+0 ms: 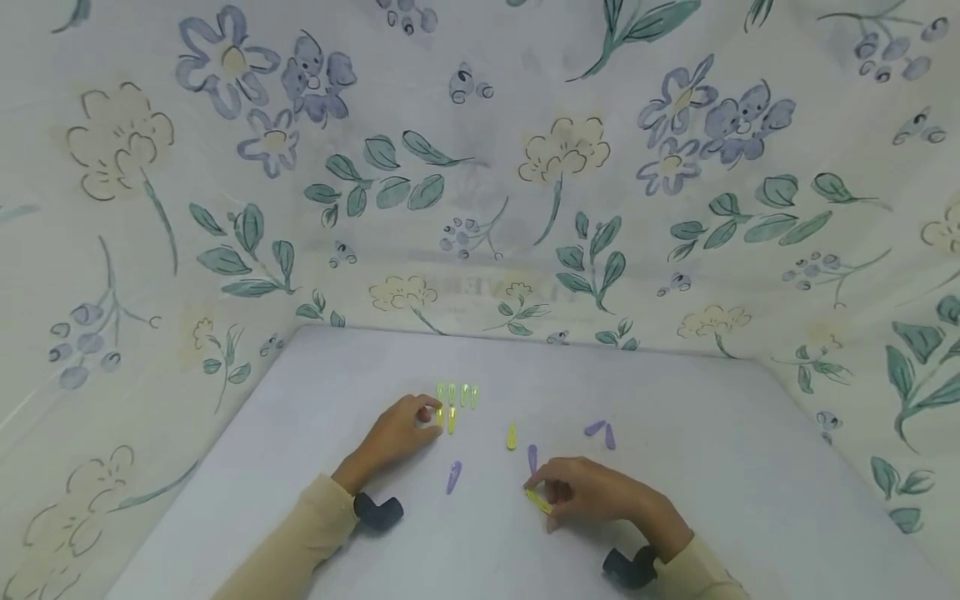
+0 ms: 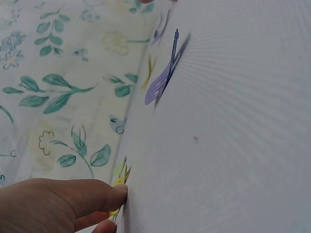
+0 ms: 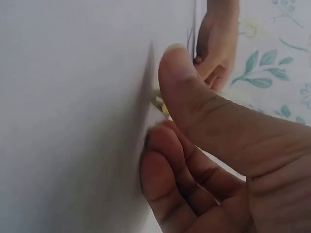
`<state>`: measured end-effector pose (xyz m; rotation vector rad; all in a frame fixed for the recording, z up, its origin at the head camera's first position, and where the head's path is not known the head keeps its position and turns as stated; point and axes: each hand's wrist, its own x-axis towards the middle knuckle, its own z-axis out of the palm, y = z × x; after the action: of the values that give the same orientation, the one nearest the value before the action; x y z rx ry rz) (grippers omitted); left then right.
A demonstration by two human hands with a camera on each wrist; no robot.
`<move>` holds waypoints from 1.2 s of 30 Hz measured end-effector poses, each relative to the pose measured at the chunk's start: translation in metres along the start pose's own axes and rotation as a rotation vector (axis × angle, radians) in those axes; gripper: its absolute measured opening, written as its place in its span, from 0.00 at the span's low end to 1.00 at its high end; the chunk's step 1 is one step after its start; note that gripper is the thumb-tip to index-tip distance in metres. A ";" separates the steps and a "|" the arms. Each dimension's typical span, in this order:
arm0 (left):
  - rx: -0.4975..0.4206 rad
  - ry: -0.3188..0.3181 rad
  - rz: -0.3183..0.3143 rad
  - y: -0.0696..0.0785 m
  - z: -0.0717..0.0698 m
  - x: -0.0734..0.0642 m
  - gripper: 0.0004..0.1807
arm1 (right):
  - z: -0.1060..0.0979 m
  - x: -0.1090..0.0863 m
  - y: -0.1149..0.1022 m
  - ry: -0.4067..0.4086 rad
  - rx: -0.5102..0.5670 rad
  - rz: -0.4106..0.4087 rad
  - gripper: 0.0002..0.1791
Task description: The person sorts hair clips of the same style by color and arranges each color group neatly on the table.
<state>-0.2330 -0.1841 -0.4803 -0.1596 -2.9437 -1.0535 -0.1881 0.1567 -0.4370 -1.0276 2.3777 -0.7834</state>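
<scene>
Cream sheeting printed with blue flowers, pale yellow blossoms and green leaf sprigs stands behind and along both sides of a smooth white worktop. Over the near part of it reach a person's arms in beige cloth, a left sleeve and a right sleeve. Beyond the cuffs are the bare left hand, left of centre, and the bare right hand, nearer the front and farther right. An angular black wrist fitting sits beside the left wrist; a matching black fitting sits beside the right. Smallest are the teardrop-shaped snap clips. The right thumb and index finger pinch a bright yellow clip slantwise between their tips, the other fingers curled. The left thumb and index finger pinch a second yellow clip, standing just beside a third yellow clip. Beyond this pair runs a row of four yellow-green clips. A lone yellow clip lies between the hands, with one purple clip to its near left, another purple clip just beyond the right fingertips, and two angled purple clips farther right.
</scene>
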 end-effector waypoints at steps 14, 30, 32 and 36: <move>0.003 -0.001 -0.002 0.003 -0.001 -0.003 0.22 | 0.002 -0.002 0.005 -0.007 -0.029 -0.058 0.26; 0.017 0.005 -0.008 0.001 0.000 0.001 0.23 | 0.001 0.002 0.003 0.019 -0.039 -0.017 0.22; 0.021 0.008 -0.006 0.001 0.000 0.000 0.22 | 0.001 0.002 0.003 0.031 -0.014 -0.005 0.22; 0.021 0.005 -0.002 0.004 -0.001 0.000 0.22 | 0.000 0.002 0.004 0.056 0.025 0.021 0.22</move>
<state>-0.2323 -0.1821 -0.4769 -0.1544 -2.9501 -1.0216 -0.1914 0.1575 -0.4399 -0.9814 2.4150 -0.8431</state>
